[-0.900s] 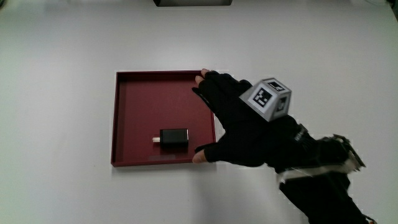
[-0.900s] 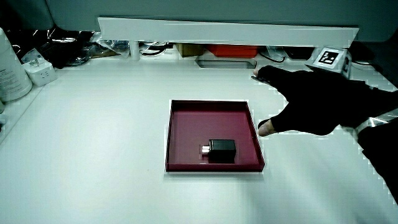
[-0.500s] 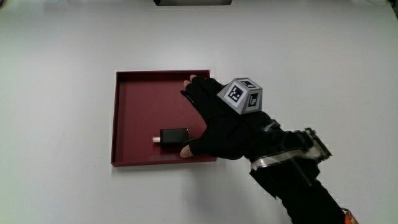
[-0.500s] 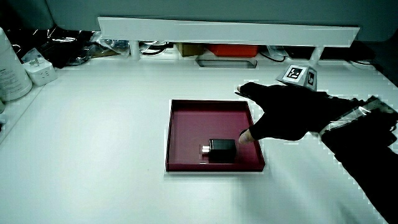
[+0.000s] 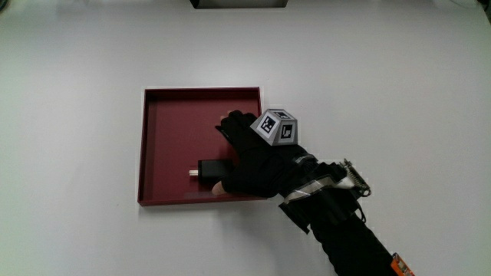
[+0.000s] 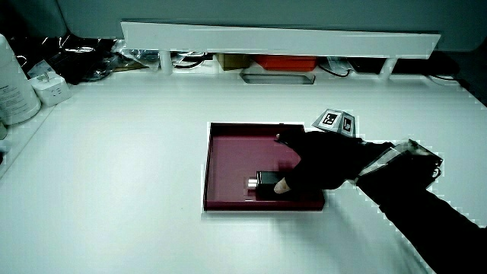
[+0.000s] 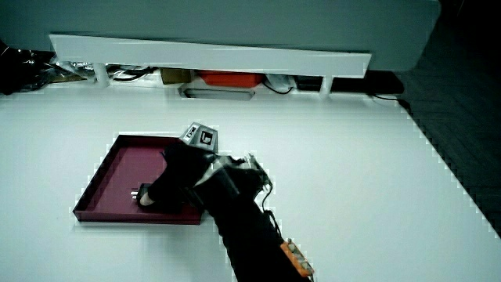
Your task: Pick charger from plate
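Observation:
A dark red square plate [image 5: 169, 126] lies on the white table; it shows in both side views [image 6: 228, 160] [image 7: 117, 176]. On it, near the rim closest to the person, lies a small black charger [image 5: 207, 167] [image 6: 264, 180] [image 7: 143, 193] with its metal prongs pointing away from the hand. The gloved hand [image 5: 253, 161] [image 6: 319, 164] [image 7: 180, 176] is low over the plate and covers one end of the charger. Its fingers [image 5: 227, 126] are spread and its thumb [image 5: 219, 188] sits just nearer the person than the charger. The patterned cube [image 5: 276, 127] rides on its back.
A low white partition [image 6: 274, 34] runs along the table's edge away from the person, with a red box [image 6: 281, 61] and a grey tray [image 6: 275, 76] under it. A white container [image 6: 14, 84] and a white adapter [image 6: 49, 90] stand at a table corner.
The hand has moved from beside the plate to over it and dropped lower, and now covers one end of the charger. The charger and plate have not moved.

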